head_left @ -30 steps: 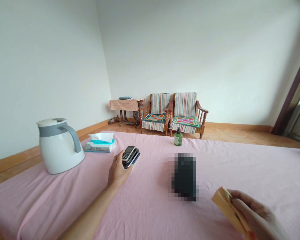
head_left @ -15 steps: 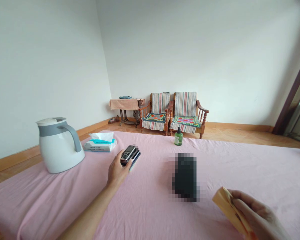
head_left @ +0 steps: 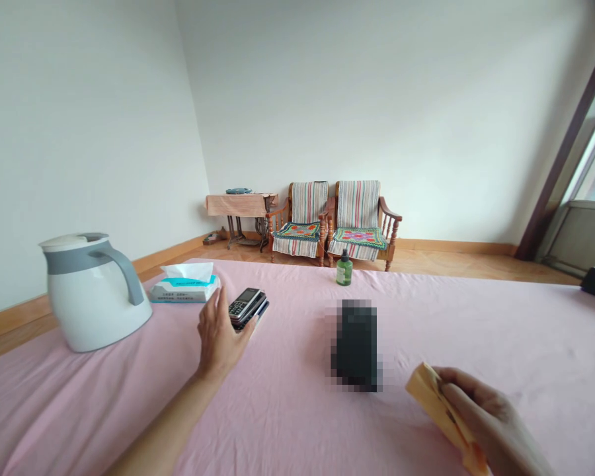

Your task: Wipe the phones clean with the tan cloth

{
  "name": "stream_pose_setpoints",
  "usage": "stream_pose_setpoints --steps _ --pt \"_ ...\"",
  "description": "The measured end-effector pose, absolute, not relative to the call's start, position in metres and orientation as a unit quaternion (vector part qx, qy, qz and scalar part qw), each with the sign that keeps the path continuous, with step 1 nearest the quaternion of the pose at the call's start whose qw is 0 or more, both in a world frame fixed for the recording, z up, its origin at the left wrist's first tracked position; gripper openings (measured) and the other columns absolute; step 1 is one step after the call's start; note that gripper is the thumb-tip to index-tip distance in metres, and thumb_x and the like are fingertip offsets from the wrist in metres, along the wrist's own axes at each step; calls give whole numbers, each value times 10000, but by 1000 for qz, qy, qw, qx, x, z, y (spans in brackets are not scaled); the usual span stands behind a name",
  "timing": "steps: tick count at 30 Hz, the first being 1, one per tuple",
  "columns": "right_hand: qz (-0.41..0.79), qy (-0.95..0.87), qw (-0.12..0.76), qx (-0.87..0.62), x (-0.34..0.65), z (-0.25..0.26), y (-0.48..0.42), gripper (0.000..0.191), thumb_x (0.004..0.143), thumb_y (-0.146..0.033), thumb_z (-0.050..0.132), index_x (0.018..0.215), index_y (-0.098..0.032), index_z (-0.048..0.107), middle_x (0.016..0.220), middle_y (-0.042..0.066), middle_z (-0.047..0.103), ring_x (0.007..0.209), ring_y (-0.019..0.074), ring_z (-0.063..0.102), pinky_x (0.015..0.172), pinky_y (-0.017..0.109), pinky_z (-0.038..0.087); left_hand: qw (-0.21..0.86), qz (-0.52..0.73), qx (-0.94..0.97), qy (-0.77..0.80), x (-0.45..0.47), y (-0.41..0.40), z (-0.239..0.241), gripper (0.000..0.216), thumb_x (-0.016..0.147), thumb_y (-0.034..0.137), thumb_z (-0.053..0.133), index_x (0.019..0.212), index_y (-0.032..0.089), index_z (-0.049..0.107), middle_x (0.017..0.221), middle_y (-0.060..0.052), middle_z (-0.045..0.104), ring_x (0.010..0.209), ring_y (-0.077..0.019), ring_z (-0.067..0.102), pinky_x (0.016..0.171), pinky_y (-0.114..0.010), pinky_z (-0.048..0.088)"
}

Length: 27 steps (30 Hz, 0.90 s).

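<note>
The right grip [head_left: 483, 406] pinches a tan packet [head_left: 439, 404], the left grip [head_left: 222, 340] splayed around a silver-edged keypad phone [head_left: 245, 305].

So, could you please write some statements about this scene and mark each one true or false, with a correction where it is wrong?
1. The right hand holds a yellowish flat item. True.
2. The small bottle is white. False: it is green with a dark top.
3. A keypad phone lies at the top of a stack beside the left hand. True.
4. The tissue pack is to the right of the small bottle. False: it is to the left, near the jug.
5. The cloth under these things is pink. True.
</note>
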State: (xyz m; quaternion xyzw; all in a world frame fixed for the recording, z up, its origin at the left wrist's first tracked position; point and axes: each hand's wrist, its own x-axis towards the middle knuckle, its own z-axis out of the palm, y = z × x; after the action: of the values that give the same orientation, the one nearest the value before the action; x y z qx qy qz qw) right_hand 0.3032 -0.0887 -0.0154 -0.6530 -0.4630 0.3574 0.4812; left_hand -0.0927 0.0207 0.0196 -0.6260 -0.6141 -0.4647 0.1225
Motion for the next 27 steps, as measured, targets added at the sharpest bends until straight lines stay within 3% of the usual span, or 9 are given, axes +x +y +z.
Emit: stream_pose_setpoints --steps 2,5,7,10,12,14,17,21,27 --pt "343 -467 484 -656 298 -11 -90 373 721 -467 564 913 -186 717 694 12 662 667 184 566 558 232 408 175 -486 -663 -541 -81 12 23 751 808 330 627 1442 157 263 1476 -175 300 1366 -342 257 1107 -522 207" --pt "340 -478 486 -648 291 -7 -91 338 726 -416 544 882 -172 717 670 6 642 656 174 551 559 231 393 158 -496 -743 -420 -56 -3 21 601 868 264 562 1411 184 318 1378 -159 435 1300 -308 374 1079 -498 280" --pt "343 -478 488 -644 287 -7 -91 319 728 -392 530 862 -168 714 653 1 628 638 167 541 544 229 380 57 -482 -779 -398 -36 -12 16 456 896 255 524 1335 196 418 1256 -134 545 1196 -275 490 1026 -452 367" --pt "339 -470 503 -641 281 -10 -90 292 731 -356 504 819 -167 708 622 -7 612 602 156 529 520 227 361 -93 -436 -798 -405 -6 -24 8 345 922 321 499 1240 188 506 1005 -82 667 894 -198 645 805 -317 521" --pt "342 -470 508 -635 276 -9 -89 268 716 -334 506 778 -166 706 604 -9 611 585 152 528 510 225 353 -242 -398 -779 -420 12 -29 5 442 917 389 496 1293 158 465 1045 -105 662 795 -181 659 691 -283 543" --pt "353 -470 514 -625 271 -4 -85 246 697 -311 509 731 -164 703 592 -9 613 571 148 529 501 222 349 -306 -388 -764 -414 26 -31 5 551 882 420 550 1338 136 428 1091 -126 650 836 -196 658 750 -303 532" --pt "376 -466 528 -602 262 9 -74 236 678 -270 496 697 -156 703 586 -7 616 554 134 531 496 214 352 -334 -382 -764 -398 40 -28 8 591 813 424 643 1311 147 486 1135 -130 641 963 -241 620 834 -324 490" --pt "442 -436 546 -562 249 19 -51 250 664 -256 504 703 -132 718 578 3 638 508 114 534 478 203 360 -348 -374 -742 -435 46 -23 8 502 829 420 606 1232 124 561 1056 -130 668 847 -232 631 730 -302 494" --pt "497 -426 537 -533 239 7 -27 244 666 -317 546 630 -129 698 476 5 604 475 150 580 464 220 401 -334 -400 -740 -426 43 -24 -2 429 859 426 564 1185 149 594 1020 -119 664 881 -237 622 761 -296 488"
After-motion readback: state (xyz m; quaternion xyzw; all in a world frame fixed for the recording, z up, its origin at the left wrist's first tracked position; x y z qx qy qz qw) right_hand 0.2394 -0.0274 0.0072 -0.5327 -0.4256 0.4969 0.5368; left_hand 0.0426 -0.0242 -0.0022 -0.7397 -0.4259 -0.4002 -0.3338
